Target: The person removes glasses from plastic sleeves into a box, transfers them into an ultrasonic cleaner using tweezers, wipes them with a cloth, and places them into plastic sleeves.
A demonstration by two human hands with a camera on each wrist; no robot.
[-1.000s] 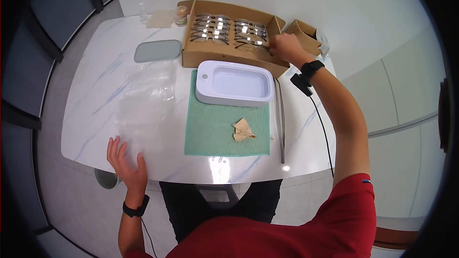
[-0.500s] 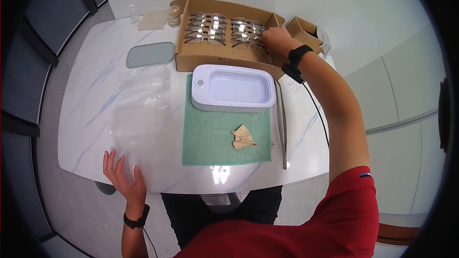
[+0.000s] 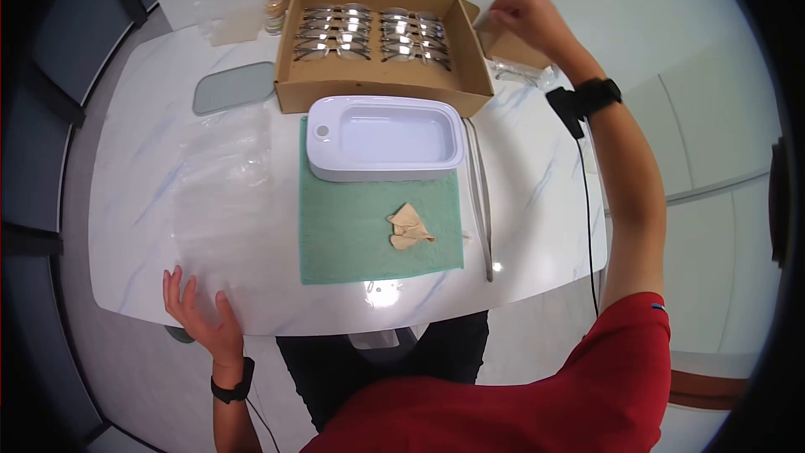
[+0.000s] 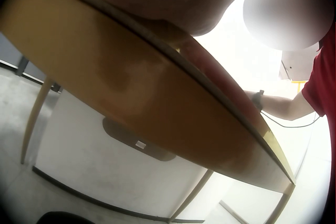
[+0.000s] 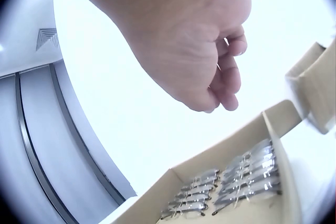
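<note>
My right hand (image 3: 532, 23) is raised over the small cardboard box (image 3: 518, 50), its fingers loosely bent; nothing shows in them in the right wrist view, where the hand (image 5: 194, 50) hangs above the large box. The large open cardboard box (image 3: 381, 85) holds two columns of eyeglasses (image 3: 335, 52), with a bare strip of cardboard at their right. At the table's near left edge is my left hand (image 3: 204, 323), fingers spread and holding nothing. Clear plastic sheets (image 3: 220, 193) lie just beyond it.
A white tub (image 3: 394, 138) stands on a green cloth (image 3: 352, 226) beside a crumpled beige cloth (image 3: 408, 228). Grey tweezers-like strips (image 3: 482, 201) lie at right. Behind are a grey lid (image 3: 235, 88), a small jar (image 3: 274, 15) and clear-wrapped items (image 3: 520, 73) by the small box.
My right hand has left the large box and moved up and right, over the small box. The glasses at the front right of the large box now lie uncovered. My left hand stays at the edge.
</note>
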